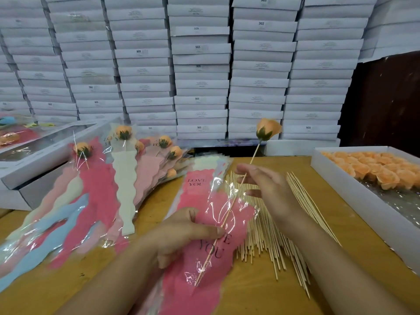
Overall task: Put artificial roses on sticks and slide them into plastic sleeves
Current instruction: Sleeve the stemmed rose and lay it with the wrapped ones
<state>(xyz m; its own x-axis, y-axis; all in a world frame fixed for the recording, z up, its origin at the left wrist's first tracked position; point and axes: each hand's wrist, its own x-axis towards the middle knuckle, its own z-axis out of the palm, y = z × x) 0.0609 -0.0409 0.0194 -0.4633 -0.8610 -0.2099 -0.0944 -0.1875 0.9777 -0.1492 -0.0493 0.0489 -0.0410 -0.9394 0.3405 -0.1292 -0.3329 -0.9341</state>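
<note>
An orange rose [267, 129] sits on top of a thin wooden stick [254, 153]. My right hand [268, 189] pinches the stick partway down. The stick's lower part lies inside a pink "LOVE YOU" plastic sleeve [197, 276], its tip near the sleeve's middle. My left hand [181, 233] pinches the sleeve's clear opening beside the stick. Under my right hand lies a pile of loose sticks [261, 242]. A white box of orange roses [375, 171] stands at the right.
Sleeved roses [127, 155] fan out at the left over flat grey boxes [43, 155]. More empty sleeves [204, 167] lie under the pink one. Stacked white boxes [200, 64] wall off the back of the wooden table [256, 298].
</note>
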